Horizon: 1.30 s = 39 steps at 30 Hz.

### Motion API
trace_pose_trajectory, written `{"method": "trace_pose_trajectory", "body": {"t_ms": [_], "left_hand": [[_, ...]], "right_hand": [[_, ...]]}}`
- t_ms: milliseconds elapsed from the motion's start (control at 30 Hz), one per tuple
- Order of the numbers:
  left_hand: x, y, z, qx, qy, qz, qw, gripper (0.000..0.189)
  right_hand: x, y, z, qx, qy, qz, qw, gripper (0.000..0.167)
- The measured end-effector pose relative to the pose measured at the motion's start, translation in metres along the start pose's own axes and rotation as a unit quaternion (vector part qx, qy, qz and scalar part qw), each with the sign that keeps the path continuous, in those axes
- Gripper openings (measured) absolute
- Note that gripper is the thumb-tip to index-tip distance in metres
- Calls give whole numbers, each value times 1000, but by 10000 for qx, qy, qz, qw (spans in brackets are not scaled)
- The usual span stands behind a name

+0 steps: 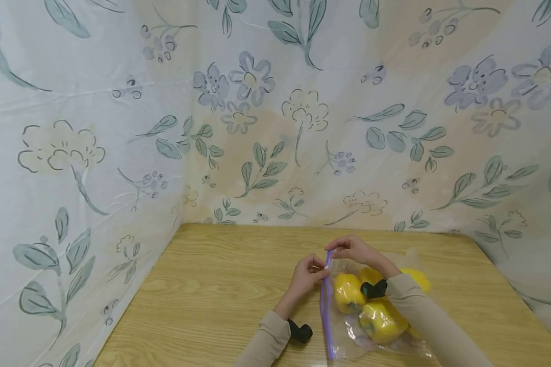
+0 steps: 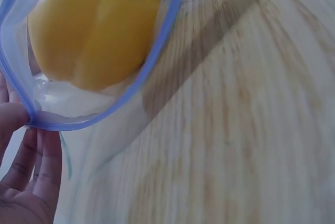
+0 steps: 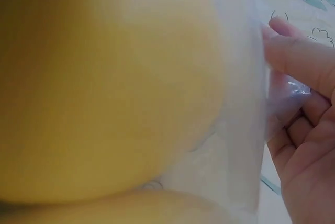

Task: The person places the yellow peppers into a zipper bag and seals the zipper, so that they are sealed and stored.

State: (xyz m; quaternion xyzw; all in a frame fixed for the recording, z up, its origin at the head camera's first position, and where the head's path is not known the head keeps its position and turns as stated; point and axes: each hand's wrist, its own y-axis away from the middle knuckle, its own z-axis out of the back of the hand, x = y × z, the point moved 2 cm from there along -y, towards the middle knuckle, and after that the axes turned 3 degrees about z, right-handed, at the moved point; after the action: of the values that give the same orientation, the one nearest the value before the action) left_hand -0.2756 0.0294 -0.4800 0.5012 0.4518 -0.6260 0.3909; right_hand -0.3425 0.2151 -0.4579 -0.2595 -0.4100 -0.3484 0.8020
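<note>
A clear zip bag (image 1: pixel 346 339) with a purple zip edge (image 1: pixel 327 321) lies on the table, holding several yellow bell peppers (image 1: pixel 383 322). My left hand (image 1: pixel 303 278) pinches the zip edge towards its far end between thumb and fingers. Just beyond it, my right hand (image 1: pixel 355 251) grips the bag's far corner; in the right wrist view its thumb and fingers hold the clear plastic. The left wrist view shows the zip's two sides apart, with a yellow pepper (image 2: pixel 97 35) and its green stem inside. My right forearm hides part of the bag.
The wood-grain table (image 1: pixel 211 285) stretches to the left of the bag. Floral cloth (image 1: pixel 266 142) hangs behind the table and along both sides. A black wrist device (image 1: pixel 300 332) is on the left wrist and another (image 1: pixel 373 289) on the right.
</note>
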Motion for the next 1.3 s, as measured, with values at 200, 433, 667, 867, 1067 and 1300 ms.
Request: {"method": "trace_pose_trajectory", "body": {"t_ms": [200,433,667,867,1067,1300], "left_hand": [[-2,2,1,122,-349,-166,9992,19],[1,4,2,302,-372,-6,9988,20],[2,8,1,325,-286,-70,9990,18],[4,12,0,304,-291,-181,9990,16],[5,15,0,403,-237,-155,9988,17],[10,14,-1,416,-312,-255,9983,17]], "right_hand": [[3,1,-1,-79,77,-17,9999,30],[4,2,-2,-97,60,-41,9999,30],[5,3,-2,-114,60,58,9999,31],[5,2,-2,-97,292,28,9995,29],[11,0,1,-55,628,122,9979,26],[13,-3,3,-7,763,284,9967,23]]}}
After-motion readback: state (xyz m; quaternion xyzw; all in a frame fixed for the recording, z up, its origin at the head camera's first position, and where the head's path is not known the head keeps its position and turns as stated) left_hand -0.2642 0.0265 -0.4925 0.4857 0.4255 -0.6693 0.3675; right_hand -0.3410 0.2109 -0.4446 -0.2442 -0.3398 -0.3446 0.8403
